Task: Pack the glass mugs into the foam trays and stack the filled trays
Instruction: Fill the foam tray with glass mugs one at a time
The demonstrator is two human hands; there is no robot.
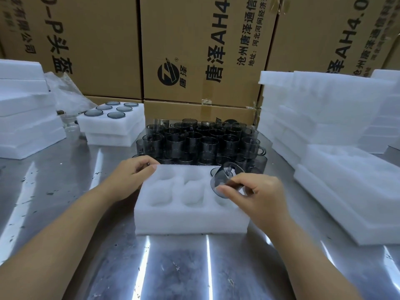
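A white foam tray with round pockets lies in front of me on the steel table. My left hand holds its far left corner, fingers curled over the edge. My right hand pinches a tilted smoky glass mug above the near right pocket. Another mug sits in the far right pocket; the other pockets show bare foam. Behind the tray stands a dense cluster of dark glass mugs, stacked in layers.
A filled tray rests on another tray at the back left. Foam stacks rise at the far left and right. Large cardboard boxes wall off the back. Crumpled plastic wrap lies at the back left.
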